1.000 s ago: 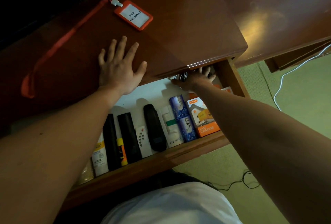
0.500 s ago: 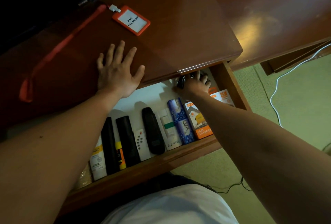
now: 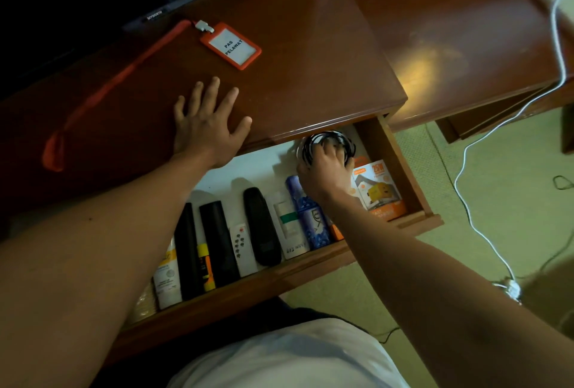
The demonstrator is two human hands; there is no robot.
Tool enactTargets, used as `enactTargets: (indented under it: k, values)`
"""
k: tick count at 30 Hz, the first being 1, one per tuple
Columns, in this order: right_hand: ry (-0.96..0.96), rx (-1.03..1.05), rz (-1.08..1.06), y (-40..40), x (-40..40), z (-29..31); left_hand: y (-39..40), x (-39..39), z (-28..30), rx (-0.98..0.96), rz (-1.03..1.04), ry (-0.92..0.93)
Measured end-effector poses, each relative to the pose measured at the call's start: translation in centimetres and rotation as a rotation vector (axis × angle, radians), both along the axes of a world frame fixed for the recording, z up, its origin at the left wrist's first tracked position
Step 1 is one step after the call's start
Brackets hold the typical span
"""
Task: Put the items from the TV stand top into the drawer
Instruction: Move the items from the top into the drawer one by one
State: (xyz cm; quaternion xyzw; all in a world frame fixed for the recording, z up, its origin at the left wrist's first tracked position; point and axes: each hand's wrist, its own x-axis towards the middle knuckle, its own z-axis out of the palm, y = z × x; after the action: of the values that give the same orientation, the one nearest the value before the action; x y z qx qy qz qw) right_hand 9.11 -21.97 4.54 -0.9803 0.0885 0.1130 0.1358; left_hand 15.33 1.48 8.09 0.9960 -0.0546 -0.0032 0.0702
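Since a second ago my right hand (image 3: 326,167) is drawing back from under the bench (image 3: 310,55) lip, fingers curled on the coiled black cable (image 3: 313,147) in the drawer (image 3: 400,167). My left hand (image 3: 206,129) is lying flat, open and empty beneath the orange badge (image 3: 230,45), which is waiting untouched. Loops are risking snagging my fingers or the lip.

Two hands show: the left hand (image 3: 207,129) and the right hand (image 3: 326,167). One orange badge (image 3: 230,45) with one strap lies on the bench (image 3: 310,46). One drawer (image 3: 310,269) is open. Inside are three black remotes (image 3: 262,226), one small white remote (image 3: 242,244), two white tubes (image 3: 290,226), one blue can (image 3: 309,216), one orange charger box (image 3: 379,192) and one coil of black cable (image 3: 329,142). One white cord (image 3: 466,170) hangs at the right.
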Motion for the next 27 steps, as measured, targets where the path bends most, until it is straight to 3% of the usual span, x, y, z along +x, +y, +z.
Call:
enactTargets:
  k: [6,10,17,22,27]
  values:
    - [-0.475,0.199,0.055,2.6,-1.1,2.1,0.7,0.2,0.2,-0.027,-0.016,0.085]
    - [-0.612,0.229,0.122,4.7,1.7,4.5,1.5,-0.6,0.4,-0.012,0.044,0.111]
    - [-0.388,0.196,0.232,8.4,7.4,6.7,4.0,-2.2,0.6,0.002,0.238,0.125]
    - [-0.221,0.142,0.298,10.1,11.5,7.2,3.8,-2.1,0.2,0.034,0.261,0.105]
    - [-0.172,0.09,0.367,10.5,13.7,6.7,3.8,-2.1,0.1,0.036,0.253,0.061]
